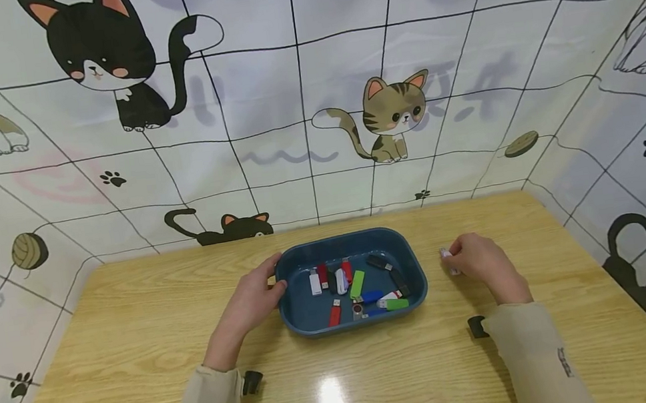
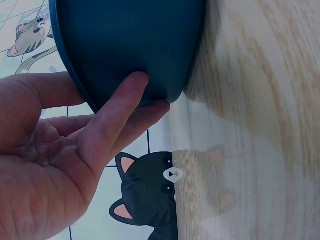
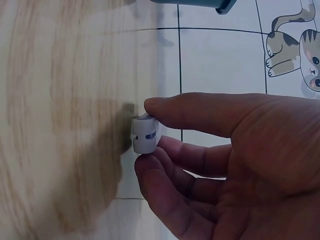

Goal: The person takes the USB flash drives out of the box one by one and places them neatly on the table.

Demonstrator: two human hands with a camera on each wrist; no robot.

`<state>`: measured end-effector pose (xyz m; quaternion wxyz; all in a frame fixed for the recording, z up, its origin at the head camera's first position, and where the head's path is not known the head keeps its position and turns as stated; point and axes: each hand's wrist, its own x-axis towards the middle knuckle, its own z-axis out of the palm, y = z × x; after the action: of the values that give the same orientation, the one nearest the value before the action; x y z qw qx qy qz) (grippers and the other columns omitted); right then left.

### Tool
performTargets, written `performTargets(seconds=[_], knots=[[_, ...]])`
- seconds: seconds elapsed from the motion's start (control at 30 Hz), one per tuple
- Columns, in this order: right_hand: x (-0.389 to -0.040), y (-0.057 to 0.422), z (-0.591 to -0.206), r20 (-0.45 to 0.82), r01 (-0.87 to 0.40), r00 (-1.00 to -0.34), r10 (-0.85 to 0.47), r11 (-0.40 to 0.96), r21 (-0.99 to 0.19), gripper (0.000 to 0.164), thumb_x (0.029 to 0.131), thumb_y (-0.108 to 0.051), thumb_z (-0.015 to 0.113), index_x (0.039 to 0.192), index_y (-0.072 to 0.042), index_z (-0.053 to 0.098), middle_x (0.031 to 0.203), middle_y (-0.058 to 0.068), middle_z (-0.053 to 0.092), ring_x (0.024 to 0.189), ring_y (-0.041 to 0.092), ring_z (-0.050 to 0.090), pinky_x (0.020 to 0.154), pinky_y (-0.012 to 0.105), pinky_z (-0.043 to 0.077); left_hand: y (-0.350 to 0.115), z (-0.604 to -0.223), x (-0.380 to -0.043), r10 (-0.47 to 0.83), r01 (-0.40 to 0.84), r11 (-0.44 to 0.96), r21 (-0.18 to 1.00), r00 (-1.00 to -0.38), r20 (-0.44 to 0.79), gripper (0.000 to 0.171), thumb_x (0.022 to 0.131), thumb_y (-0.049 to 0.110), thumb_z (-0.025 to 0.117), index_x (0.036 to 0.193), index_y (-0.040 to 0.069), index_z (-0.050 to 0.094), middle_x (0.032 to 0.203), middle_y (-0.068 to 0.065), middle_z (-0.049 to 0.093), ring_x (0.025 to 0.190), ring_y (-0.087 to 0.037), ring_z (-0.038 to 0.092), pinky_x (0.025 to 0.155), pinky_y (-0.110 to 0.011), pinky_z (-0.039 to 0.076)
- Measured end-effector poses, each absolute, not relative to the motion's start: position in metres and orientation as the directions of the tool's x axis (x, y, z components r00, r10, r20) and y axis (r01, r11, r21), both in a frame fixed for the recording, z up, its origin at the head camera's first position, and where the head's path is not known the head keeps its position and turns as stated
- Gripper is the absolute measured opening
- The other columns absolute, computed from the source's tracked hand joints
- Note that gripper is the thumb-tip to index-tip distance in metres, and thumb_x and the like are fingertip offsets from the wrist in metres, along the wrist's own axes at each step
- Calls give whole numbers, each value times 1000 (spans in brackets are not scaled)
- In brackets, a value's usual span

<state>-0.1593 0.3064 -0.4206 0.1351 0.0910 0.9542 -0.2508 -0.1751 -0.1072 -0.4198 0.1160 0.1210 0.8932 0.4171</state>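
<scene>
A dark blue plastic tray [image 1: 289, 320] holds several USB sticks, among them a red USB stick [image 1: 335, 313], a light green USB stick [image 1: 357, 285] and a white USB stick [image 1: 315, 283]. At the tray's left end, my left hand [image 1: 248, 299] grips the wall between thumb and fingers; the left wrist view shows the thumb against the outer side of the tray [image 2: 130, 40]. Right of the tray, my right hand [image 1: 482, 261] pinches a small white USB stick [image 3: 145, 135] between thumb and fingertips, low over the table. The fingers partly cover it in the head view.
The tray stands on a light wood table [image 1: 151, 330] with a bright light reflection near the front. Behind and on both sides rise white walls with black grid lines and printed cats, including a black cat [image 1: 98, 47].
</scene>
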Motion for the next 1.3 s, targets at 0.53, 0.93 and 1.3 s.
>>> performTargets(seconds=[0.53,0.93,1.3], knots=[[-158,307,-420,-314,256,-941,123,868,-425,41,96,-29,64,114,9,63,109,24,65,94,36,59,80,47,50,-108,-419,-175,312,108,630,769,-942,-123,62,102,6,57,159,-2,34,149,-32,50,109,-38,71,78,-37,62],[-152,286,-390,-90,81,-995,44,880,-468,45,100,-27,66,127,8,60,122,29,62,107,42,60,89,57,51,-107,-419,-175,309,79,615,784,-940,-148,63,103,5,57,160,0,33,145,-35,52,88,-29,76,68,-34,63],[-139,247,-370,114,-196,-980,-161,854,-483,33,98,-16,72,125,1,66,122,18,63,112,38,61,92,55,53,-106,-421,-174,308,81,585,807,-943,-128,63,102,3,57,159,-1,33,140,-35,56,90,-35,76,65,-34,63]])
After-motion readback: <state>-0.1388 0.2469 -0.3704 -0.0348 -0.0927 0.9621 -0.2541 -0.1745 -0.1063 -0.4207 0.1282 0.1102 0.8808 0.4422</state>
